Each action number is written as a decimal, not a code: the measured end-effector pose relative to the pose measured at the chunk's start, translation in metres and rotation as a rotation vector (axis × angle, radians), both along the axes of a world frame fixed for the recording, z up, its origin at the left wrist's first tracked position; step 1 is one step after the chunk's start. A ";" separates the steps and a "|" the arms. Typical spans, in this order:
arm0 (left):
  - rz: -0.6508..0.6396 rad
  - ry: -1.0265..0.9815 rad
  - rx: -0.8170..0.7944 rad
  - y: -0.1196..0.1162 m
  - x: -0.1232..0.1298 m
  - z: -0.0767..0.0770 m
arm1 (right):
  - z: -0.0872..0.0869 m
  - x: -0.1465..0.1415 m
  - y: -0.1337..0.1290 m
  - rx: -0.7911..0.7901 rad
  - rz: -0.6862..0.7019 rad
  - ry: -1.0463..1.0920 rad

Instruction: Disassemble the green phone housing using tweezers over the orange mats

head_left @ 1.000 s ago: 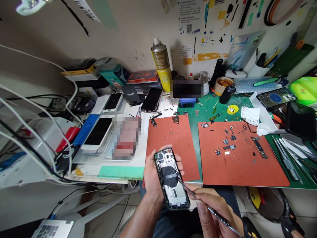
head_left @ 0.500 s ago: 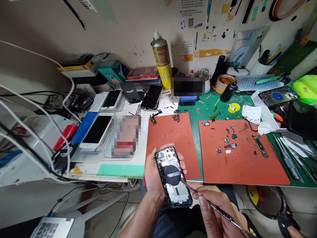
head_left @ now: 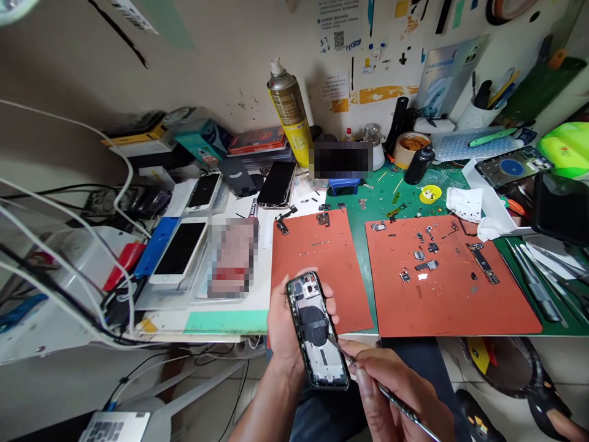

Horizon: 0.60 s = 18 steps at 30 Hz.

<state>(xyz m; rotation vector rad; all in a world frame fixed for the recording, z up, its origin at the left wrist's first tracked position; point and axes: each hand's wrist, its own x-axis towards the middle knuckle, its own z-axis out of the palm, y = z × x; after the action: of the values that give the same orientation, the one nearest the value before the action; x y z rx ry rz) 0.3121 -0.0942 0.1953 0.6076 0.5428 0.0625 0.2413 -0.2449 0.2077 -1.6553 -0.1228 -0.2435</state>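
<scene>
An opened phone housing [head_left: 326,362], with bare metal and a round black pad inside, lies tilted in my left hand [head_left: 281,328]. The fingers of that hand wrap round its far side. Pinched in my right hand [head_left: 391,383] is a thin metal tool [head_left: 399,402], whose tip touches the inside of the housing at the right edge of the black pad. Both hands are in front of the table's near edge. Beyond them lies a red-brown mat [head_left: 317,270] with a few small parts near its top.
A second red-brown mat [head_left: 414,313] on the right holds several small phone parts. Metal tools [head_left: 536,285] lie at far right. Phones, among them a white one [head_left: 179,252], are at left. A spray can [head_left: 292,116] stands at the back.
The camera view has shifted slightly. My left hand has tilted the housing a little, and it appears narrower. The tool tip stays near the black pad's right edge.
</scene>
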 end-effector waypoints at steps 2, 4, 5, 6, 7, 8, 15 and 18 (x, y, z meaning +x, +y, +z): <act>0.002 0.010 -0.002 0.000 0.001 0.001 | 0.000 0.001 0.001 0.026 0.018 -0.006; 0.003 0.028 -0.006 0.000 0.002 0.002 | 0.001 0.002 0.001 0.049 0.031 -0.007; 0.000 0.037 -0.011 -0.001 0.003 0.002 | 0.003 0.003 0.001 0.059 0.032 -0.003; -0.007 0.044 -0.016 -0.001 0.003 0.002 | 0.004 0.004 0.000 0.068 0.030 0.006; -0.018 0.047 -0.022 -0.001 0.003 0.002 | 0.005 0.005 -0.002 0.074 0.024 0.021; -0.036 0.046 -0.031 -0.001 0.003 0.002 | 0.005 0.006 -0.005 0.078 0.018 0.048; -0.200 0.000 -0.112 -0.003 0.005 0.003 | -0.021 0.026 -0.037 0.280 0.115 0.267; -0.216 -0.023 -0.148 -0.003 0.006 0.003 | -0.030 0.034 -0.043 0.388 0.190 0.294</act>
<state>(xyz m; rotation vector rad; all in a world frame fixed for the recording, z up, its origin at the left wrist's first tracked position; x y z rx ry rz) 0.3185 -0.0976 0.1978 0.5170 0.4519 -0.1736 0.2749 -0.2882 0.1773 -1.2670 -0.0079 0.1168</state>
